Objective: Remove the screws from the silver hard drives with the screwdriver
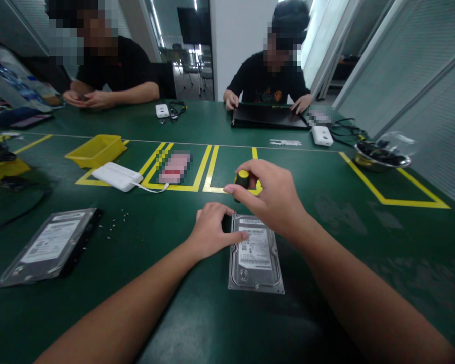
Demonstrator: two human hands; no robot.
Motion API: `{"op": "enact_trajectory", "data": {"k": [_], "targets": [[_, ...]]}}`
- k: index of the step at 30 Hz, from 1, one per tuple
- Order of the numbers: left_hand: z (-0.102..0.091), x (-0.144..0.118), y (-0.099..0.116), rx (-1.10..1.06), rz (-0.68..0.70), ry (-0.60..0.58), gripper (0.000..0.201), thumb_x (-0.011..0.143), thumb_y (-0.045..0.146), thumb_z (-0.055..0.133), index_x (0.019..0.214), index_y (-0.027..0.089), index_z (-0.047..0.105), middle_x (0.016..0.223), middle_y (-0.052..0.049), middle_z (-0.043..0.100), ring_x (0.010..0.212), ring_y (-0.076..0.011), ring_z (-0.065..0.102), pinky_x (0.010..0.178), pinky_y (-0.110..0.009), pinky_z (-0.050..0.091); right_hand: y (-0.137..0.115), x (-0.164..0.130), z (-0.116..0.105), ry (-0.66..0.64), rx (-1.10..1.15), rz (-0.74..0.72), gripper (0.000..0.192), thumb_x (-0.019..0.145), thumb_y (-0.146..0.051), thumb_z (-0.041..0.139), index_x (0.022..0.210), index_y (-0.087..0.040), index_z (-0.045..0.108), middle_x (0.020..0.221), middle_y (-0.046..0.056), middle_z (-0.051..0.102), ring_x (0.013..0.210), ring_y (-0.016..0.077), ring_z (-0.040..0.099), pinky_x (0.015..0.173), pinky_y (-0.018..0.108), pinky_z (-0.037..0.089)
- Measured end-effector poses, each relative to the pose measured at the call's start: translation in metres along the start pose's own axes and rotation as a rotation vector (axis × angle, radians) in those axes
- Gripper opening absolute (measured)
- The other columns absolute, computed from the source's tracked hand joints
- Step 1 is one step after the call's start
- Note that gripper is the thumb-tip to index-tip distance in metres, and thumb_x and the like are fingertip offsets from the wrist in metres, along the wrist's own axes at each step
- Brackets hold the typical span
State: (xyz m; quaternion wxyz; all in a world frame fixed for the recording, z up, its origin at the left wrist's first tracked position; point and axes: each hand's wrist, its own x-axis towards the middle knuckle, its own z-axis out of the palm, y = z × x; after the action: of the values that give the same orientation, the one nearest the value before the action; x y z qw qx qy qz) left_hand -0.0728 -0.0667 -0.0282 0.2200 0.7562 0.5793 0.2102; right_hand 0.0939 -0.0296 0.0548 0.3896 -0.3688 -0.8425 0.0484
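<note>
A silver hard drive (260, 275) with a white label lies flat on the green table in front of me. My left hand (212, 230) steadies it at its left side, the thumb on the label and the fingers by the far left corner. In my right hand (275, 194) is a small screwdriver (242, 178) with a black and yellow handle, held upright. Its thin shaft points down at the drive's far left corner; whether the tip sits in a screw is too small to tell.
Another hard drive (53, 242) lies to the left, with several loose screws (112, 226) beside it. Beyond are a yellow tray (98, 151), a white power bank (117, 176) cabled to a phone (175, 167), and a metal bowl (382, 159). Two people sit across, one handling a black laptop (269, 116).
</note>
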Motion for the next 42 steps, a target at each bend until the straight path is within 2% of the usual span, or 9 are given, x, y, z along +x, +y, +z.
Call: {"op": "enact_trajectory", "data": {"k": [6,13,17,22,26,30,32,37,42], "targets": [[0.001,-0.001,-0.001,-0.012,0.010,-0.001,0.054,0.070,0.067,0.071,0.101,0.023,0.062,0.112,-0.006,0.064,0.112,-0.0323,0.051,0.093,-0.047,0.038,-0.009,0.003,-0.012,-0.124,-0.013,0.037,0.034,0.089,-0.047,0.061,0.086,-0.013,0.066,0.075,0.002,0.062,0.069,0.0139,0.053,0.063,0.028,0.035],[0.003,-0.001,-0.004,-0.010,0.025,0.004,0.058,0.070,0.071,0.068,0.102,0.023,0.064,0.109,-0.006,0.064,0.111,-0.0323,0.051,0.091,-0.047,0.038,-0.039,-0.001,-0.078,0.167,0.012,0.016,0.020,0.095,-0.037,0.057,0.094,-0.020,0.066,0.085,0.000,0.065,0.068,0.0113,0.056,0.061,0.026,0.042],[0.002,0.000,-0.004,-0.005,0.030,0.000,0.059,0.070,0.072,0.068,0.103,0.023,0.064,0.109,-0.007,0.065,0.111,-0.0327,0.051,0.092,-0.048,0.038,-0.034,-0.004,-0.093,0.111,-0.071,0.070,0.022,0.095,-0.040,0.055,0.105,-0.022,0.064,0.091,0.002,0.066,0.065,0.0136,0.059,0.060,0.030,0.043],[0.003,0.000,-0.003,0.014,0.029,-0.002,0.060,0.070,0.073,0.067,0.103,0.023,0.064,0.110,-0.007,0.065,0.111,-0.0334,0.052,0.092,-0.047,0.038,-0.018,-0.011,-0.101,-0.086,-0.280,-0.022,0.021,0.089,-0.034,0.061,0.105,-0.022,0.067,0.091,0.004,0.068,0.076,0.0199,0.062,0.070,0.035,0.047],[0.003,0.000,-0.004,0.019,0.039,0.002,0.060,0.071,0.072,0.066,0.105,0.023,0.064,0.110,-0.007,0.065,0.112,-0.0332,0.051,0.092,-0.047,0.038,-0.006,-0.034,-0.098,-0.233,-0.267,0.012,0.023,0.090,-0.037,0.059,0.103,-0.020,0.067,0.103,0.006,0.068,0.085,0.0198,0.063,0.075,0.034,0.051],[0.004,0.000,-0.004,0.019,0.037,-0.003,0.058,0.071,0.070,0.067,0.105,0.024,0.064,0.111,-0.006,0.065,0.114,-0.0328,0.050,0.093,-0.047,0.037,0.010,-0.072,-0.080,-0.246,-0.336,0.123,0.026,0.095,-0.030,0.052,0.113,-0.015,0.064,0.113,0.013,0.062,0.095,0.0218,0.064,0.084,0.037,0.053],[0.004,0.000,-0.004,0.020,0.041,-0.001,0.056,0.071,0.069,0.068,0.105,0.024,0.064,0.111,-0.006,0.065,0.113,-0.0325,0.050,0.093,-0.047,0.037,0.020,-0.091,-0.069,-0.294,-0.422,0.182,0.028,0.096,-0.028,0.049,0.116,-0.014,0.062,0.123,0.018,0.056,0.089,0.0218,0.066,0.079,0.038,0.056],[0.004,-0.001,-0.004,0.024,0.046,0.006,0.055,0.072,0.068,0.068,0.104,0.023,0.064,0.110,-0.007,0.064,0.113,-0.0324,0.051,0.093,-0.047,0.037,0.044,-0.125,-0.051,-0.432,-0.549,0.138,0.028,0.094,-0.020,0.047,0.116,-0.016,0.064,0.131,0.022,0.056,0.091,0.0272,0.069,0.073,0.040,0.059],[0.004,-0.001,-0.003,0.024,0.036,-0.005,0.054,0.072,0.067,0.068,0.104,0.024,0.063,0.110,-0.006,0.064,0.113,-0.0330,0.050,0.093,-0.047,0.037,0.062,-0.140,-0.046,-0.416,-0.577,0.093,0.032,0.093,-0.017,0.047,0.118,-0.012,0.067,0.128,0.026,0.058,0.105,0.0322,0.065,0.088,0.046,0.056]]}}
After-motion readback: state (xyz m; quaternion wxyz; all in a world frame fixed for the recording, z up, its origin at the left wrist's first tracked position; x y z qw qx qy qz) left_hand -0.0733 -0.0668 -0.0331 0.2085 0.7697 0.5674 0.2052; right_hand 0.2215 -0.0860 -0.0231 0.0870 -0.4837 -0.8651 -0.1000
